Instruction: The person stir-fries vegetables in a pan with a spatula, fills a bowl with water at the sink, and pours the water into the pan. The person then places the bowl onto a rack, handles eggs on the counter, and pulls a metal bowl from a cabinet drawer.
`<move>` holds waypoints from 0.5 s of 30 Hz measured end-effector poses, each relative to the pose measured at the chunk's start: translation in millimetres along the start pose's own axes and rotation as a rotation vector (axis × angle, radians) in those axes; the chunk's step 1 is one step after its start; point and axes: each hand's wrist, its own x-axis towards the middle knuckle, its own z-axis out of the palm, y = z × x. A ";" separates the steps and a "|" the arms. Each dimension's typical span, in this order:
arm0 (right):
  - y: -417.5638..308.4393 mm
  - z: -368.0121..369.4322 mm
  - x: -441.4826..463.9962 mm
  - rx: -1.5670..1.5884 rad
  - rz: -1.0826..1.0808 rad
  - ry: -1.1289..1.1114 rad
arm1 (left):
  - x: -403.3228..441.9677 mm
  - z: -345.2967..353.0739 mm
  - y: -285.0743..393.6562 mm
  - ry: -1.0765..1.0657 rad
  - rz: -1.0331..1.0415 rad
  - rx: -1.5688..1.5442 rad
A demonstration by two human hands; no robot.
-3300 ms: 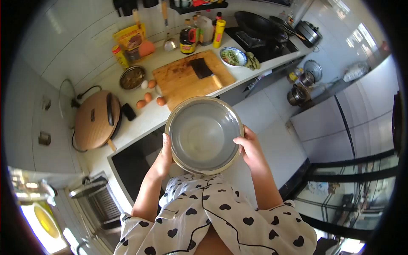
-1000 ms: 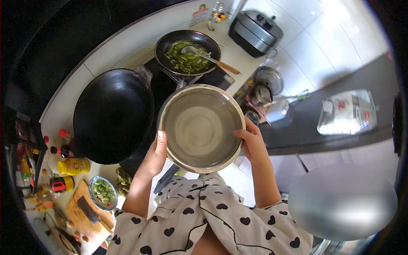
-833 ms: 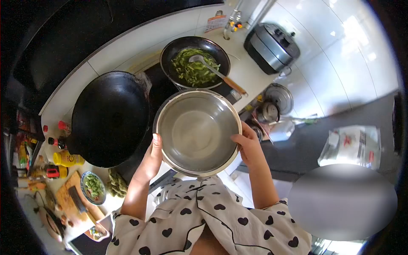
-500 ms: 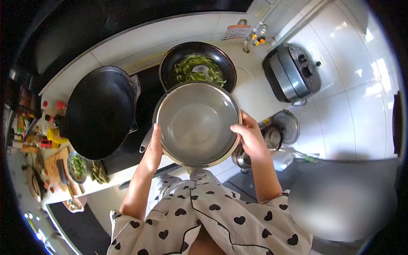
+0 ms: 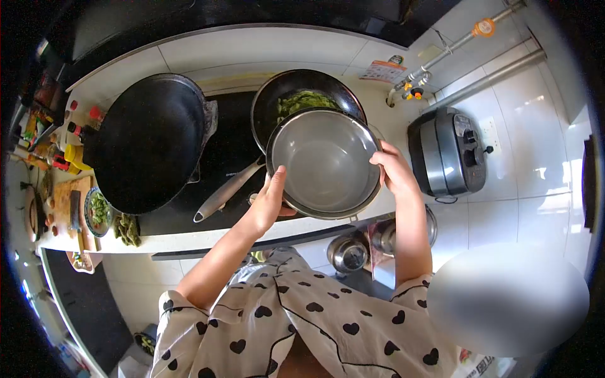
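Observation:
Both hands hold a wide steel bowl [image 5: 322, 179] over the front of the cooker. My left hand [image 5: 268, 205] grips its left side, thumb on the rim and fingers underneath. On the right side my right hand [image 5: 396, 169] is closed on the rim, thumb on top. The bowl's inside is grey and shiny; whether it holds clear water I cannot tell. Behind it stands a dark wok [image 5: 350, 101] with chopped green vegetables [image 5: 304, 103] inside, partly covered by the bowl. The wok's long handle [image 5: 227, 191] points toward the front left, close to my left hand.
A large black pan [image 5: 148, 145] sits on the left of the black cooktop [image 5: 230, 135]. Farther left are a bowl of chopped greens [image 5: 99, 213], a cutting board [image 5: 63, 195] and a cleaver [image 5: 75, 211]. A rice cooker [image 5: 446, 151] stands right. Steel pots [image 5: 348, 253] are below the counter.
The view has shifted. The bowl has moved right relative to the wok, with both hands still on it, uncovering the wok's handle. The utensil in the wok is now hidden.

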 end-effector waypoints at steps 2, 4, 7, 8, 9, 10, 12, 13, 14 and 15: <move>4.7 -6.9 17.2 -0.001 0.005 -0.021 | -2.8 2.9 15.2 0.003 -0.042 0.059; 9.6 -11.5 31.0 0.010 0.003 -0.032 | -1.1 4.6 21.9 0.029 -0.069 0.113; 7.9 -16.1 42.4 -0.014 0.023 -0.050 | 7.6 7.3 14.8 0.065 -0.039 0.125; 5.8 -17.5 46.7 -0.028 0.024 -0.047 | 11.7 9.3 12.1 0.100 -0.016 0.143; 4.8 -19.9 51.1 -0.045 0.030 -0.061 | 17.8 9.3 6.5 0.143 0.017 0.174; 4.4 -23.2 55.5 -0.061 0.035 -0.074 | 24.5 9.2 0.8 0.185 0.050 0.207; 2.9 -29.6 62.3 -0.078 0.068 -0.102 | 30.8 8.7 -2.4 0.209 0.100 0.207; 1.7 -32.8 65.0 -0.081 0.095 -0.117 | 32.3 8.8 -1.1 0.192 0.119 0.174; -0.2 -34.8 67.3 -0.086 0.123 -0.135 | 33.5 9.5 -0.3 0.177 0.137 0.138; -3.3 -32.1 67.3 -0.089 0.110 -0.120 | 33.4 11.9 0.5 0.181 0.136 0.082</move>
